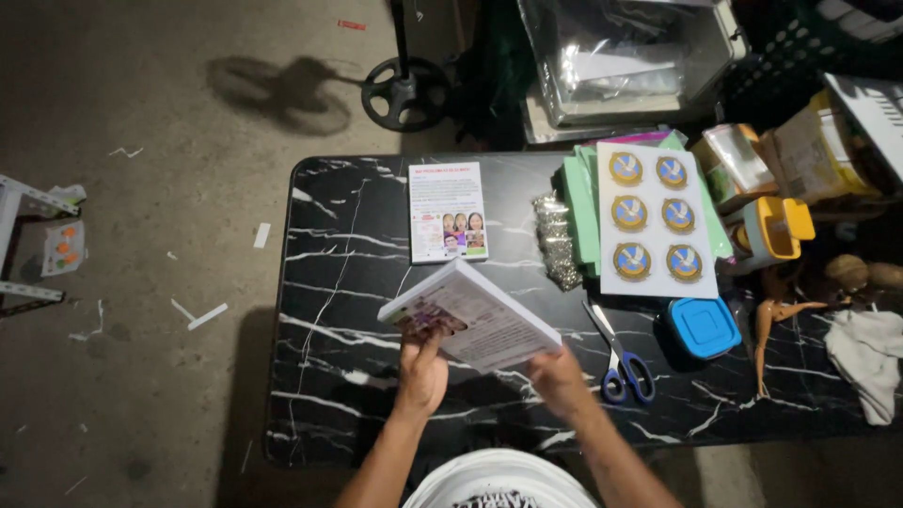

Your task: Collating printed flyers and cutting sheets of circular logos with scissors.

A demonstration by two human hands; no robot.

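Observation:
I hold a white booklet tilted above a black marble-patterned table. My left hand grips the booklet's near left corner from below. At the near right edge, my right hand grips it too. The booklet's printed pages face up, with small pictures at its left end. A printed leaflet with portraits lies flat on the table just beyond the booklet.
Blue-handled scissors lie right of my right hand. Farther right are a blue-lidded box, a sheet of round emblems on green paper, a glittery strip, a yellow container, a doll and a white cloth. A stand base sits on the floor.

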